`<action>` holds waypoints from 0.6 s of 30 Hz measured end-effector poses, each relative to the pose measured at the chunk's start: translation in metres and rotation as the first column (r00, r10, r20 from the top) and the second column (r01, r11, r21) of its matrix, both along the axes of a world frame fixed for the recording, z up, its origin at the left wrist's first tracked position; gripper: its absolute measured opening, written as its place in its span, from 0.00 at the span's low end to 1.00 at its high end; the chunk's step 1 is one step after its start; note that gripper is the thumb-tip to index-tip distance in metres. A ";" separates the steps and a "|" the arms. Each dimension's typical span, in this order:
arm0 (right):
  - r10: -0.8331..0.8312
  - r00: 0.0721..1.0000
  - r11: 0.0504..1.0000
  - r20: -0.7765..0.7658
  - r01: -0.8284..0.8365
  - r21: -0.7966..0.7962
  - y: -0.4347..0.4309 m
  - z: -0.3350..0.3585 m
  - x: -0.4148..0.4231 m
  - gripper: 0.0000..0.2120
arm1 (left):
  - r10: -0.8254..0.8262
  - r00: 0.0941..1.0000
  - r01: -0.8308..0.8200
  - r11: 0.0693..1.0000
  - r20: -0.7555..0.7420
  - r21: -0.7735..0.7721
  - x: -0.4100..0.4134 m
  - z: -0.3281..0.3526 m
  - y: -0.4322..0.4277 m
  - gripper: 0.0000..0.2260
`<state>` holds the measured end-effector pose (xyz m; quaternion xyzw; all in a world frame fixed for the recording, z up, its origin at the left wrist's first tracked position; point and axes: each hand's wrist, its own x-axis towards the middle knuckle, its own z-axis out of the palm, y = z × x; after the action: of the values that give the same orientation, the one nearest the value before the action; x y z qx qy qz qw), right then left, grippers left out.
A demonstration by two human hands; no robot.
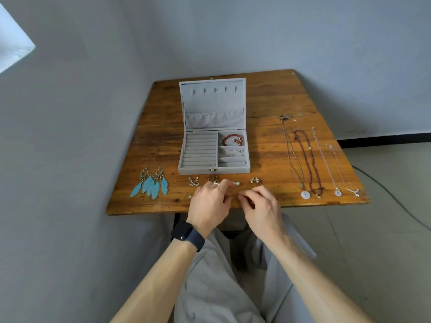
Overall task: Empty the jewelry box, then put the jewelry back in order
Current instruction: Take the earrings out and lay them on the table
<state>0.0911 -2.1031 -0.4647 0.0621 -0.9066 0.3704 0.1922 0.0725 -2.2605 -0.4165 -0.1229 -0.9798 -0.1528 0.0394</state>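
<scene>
Together, left hand and right hand pinch a trinket before the jewelry box.

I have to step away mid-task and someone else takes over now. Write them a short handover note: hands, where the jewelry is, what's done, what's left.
Left hand and right hand: both pinch a tiny piece at the table's near edge; it is too small to name.
Box: open, holding a red bracelet, a silver chain and a ring.
Table: feather earrings on the left, small earrings before the box, four necklaces on the right.
Done: most pieces are out.
Left: cannot tell whether emptying or refilling is under way; in the end everything goes back in order.
</scene>
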 end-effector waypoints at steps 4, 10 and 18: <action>0.021 0.996 0.997 0.083 -0.014 -0.080 0.002 0.002 -0.003 0.06 | -0.005 1.000 0.005 1.000 0.001 -0.007 0.000 0.000 0.000 0.13; 0.001 0.996 0.999 0.094 0.003 -0.040 0.001 0.004 -0.005 0.10 | 0.015 1.000 -0.015 1.000 -0.017 -0.020 0.001 0.001 0.001 0.13; -0.010 0.995 0.996 0.103 0.020 -0.089 0.008 0.003 0.001 0.13 | 0.058 0.997 -0.060 0.997 -0.044 -0.042 0.005 0.002 0.000 0.10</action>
<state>0.0922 -2.0954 -0.4618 0.0275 -0.8982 0.4120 0.1507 0.0772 -2.2606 -0.4147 -0.0981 -0.9850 -0.1274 0.0624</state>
